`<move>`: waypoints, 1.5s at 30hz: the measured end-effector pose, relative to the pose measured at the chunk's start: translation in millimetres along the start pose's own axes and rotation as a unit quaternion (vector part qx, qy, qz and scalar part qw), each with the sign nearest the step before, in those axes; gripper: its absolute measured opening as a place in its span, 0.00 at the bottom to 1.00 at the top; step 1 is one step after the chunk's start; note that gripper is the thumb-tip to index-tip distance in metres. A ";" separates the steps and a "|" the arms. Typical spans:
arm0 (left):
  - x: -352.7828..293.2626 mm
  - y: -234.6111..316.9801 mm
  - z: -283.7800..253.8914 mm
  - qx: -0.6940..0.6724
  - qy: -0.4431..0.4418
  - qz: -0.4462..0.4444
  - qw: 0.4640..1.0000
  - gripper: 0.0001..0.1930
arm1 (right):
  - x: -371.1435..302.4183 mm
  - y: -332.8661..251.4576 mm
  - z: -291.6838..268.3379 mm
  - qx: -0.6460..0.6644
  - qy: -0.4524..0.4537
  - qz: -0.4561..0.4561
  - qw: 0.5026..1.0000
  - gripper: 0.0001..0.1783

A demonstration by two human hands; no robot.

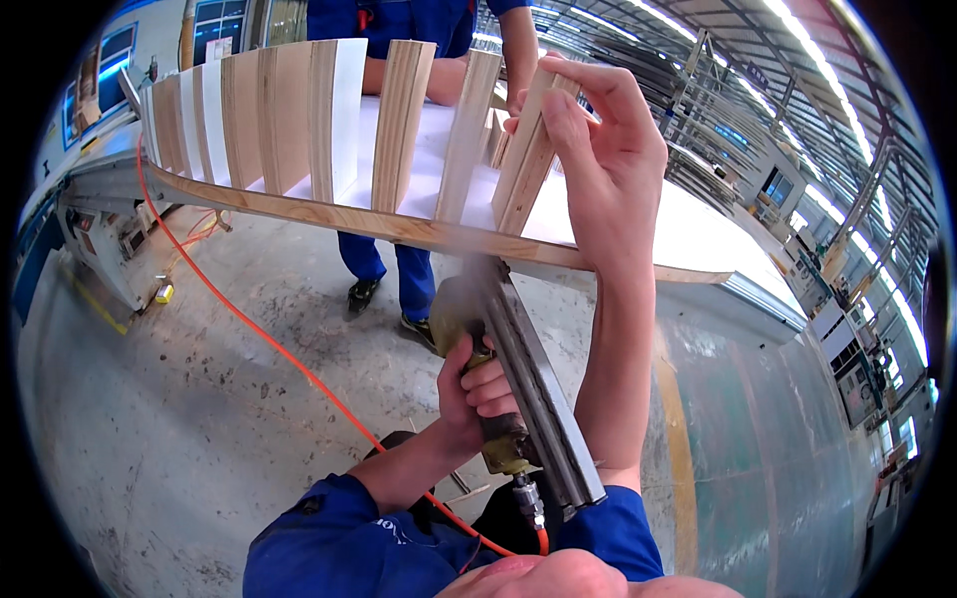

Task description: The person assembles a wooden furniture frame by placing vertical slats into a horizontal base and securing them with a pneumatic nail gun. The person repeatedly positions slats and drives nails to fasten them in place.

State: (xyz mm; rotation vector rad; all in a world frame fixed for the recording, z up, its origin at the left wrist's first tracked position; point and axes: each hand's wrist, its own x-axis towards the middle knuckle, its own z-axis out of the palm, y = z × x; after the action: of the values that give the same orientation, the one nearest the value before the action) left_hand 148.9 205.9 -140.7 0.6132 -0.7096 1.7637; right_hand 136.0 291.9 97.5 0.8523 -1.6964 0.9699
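My left hand (477, 389) is wrapped round the grip of a pneumatic nail gun (518, 349). Its long dark magazine slants down toward my chest, and its blurred nose is close to the wooden edge of a white-topped panel (399, 227). With thumb and fingers, my right hand (613, 149) grips the upper end of a plywood strip (523, 174) that stands upright on the panel. Just left of it stands another plywood strip (464, 140), partly hazy. Further left, several more upright strips (284, 120) line the panel's edge, some with white faces.
Across the panel stands a person in blue workwear (419, 20), forearms behind the strips. An orange air hose (269, 339) runs from the panel's left end to the nail gun. A metal frame (100, 239) supports the left side. Racks of long stock (698, 130) stand at right.
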 end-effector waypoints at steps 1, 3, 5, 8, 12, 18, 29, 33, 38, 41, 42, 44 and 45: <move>0.6 -0.8 0.1 0.002 -0.001 0.003 1.000 0.15 | 0.2 -0.8 -0.4 -0.015 0.002 0.001 1.000 0.11; 0.1 -1.0 -0.2 -0.002 0.002 0.002 1.000 0.16 | -1.5 -3.9 -1.1 -0.046 0.005 0.002 0.999 0.11; -2.1 -1.5 -0.5 -0.012 0.015 0.003 1.000 0.16 | -1.9 -3.8 0.2 -0.043 0.007 -0.001 0.999 0.13; -5.7 1.4 -1.5 0.006 0.012 0.004 1.000 0.15 | -0.1 -5.1 4.7 -0.025 0.005 0.004 1.000 0.14; -2.0 -0.2 -5.4 0.006 0.015 0.003 1.000 0.15 | -2.4 -0.7 -2.1 -0.026 0.002 0.008 1.000 0.14; -2.8 -3.4 -0.5 0.002 0.022 0.007 1.000 0.14 | -1.9 -0.6 0.0 -0.037 -0.002 -0.017 0.999 0.15; -2.2 -7.6 1.1 -0.016 0.008 -0.004 1.000 0.15 | -1.5 -2.4 -0.8 -0.007 0.011 -0.001 1.000 0.12; -4.4 -7.8 -1.7 -0.008 0.012 0.002 1.000 0.15 | -0.7 -3.3 0.9 -0.024 0.008 -0.011 1.000 0.12; -6.3 -11.1 1.0 -0.012 0.022 0.010 1.000 0.15 | -1.5 0.2 0.8 -0.013 0.010 -0.019 1.000 0.12; -5.1 -14.3 6.0 -0.017 0.015 0.014 1.000 0.16 | -2.1 0.5 1.5 -0.007 0.014 -0.008 1.000 0.12; -4.8 -15.1 7.2 -0.018 0.010 0.015 1.000 0.16 | -2.2 0.6 2.0 -0.004 0.015 -0.004 1.000 0.12; -6.7 -16.1 8.5 -0.020 0.005 0.019 1.000 0.16 | -2.2 -1.7 3.4 -0.015 0.011 0.000 1.000 0.12; -7.4 -17.2 8.1 -0.023 0.005 0.020 1.000 0.16 | -3.0 -2.6 2.4 -0.022 0.011 0.004 1.000 0.13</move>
State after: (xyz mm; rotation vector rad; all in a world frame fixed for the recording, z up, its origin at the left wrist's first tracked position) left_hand 168.0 199.2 -137.5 0.5622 -0.7566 1.7808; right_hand 138.2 288.9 94.7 0.8036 -1.6974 0.9405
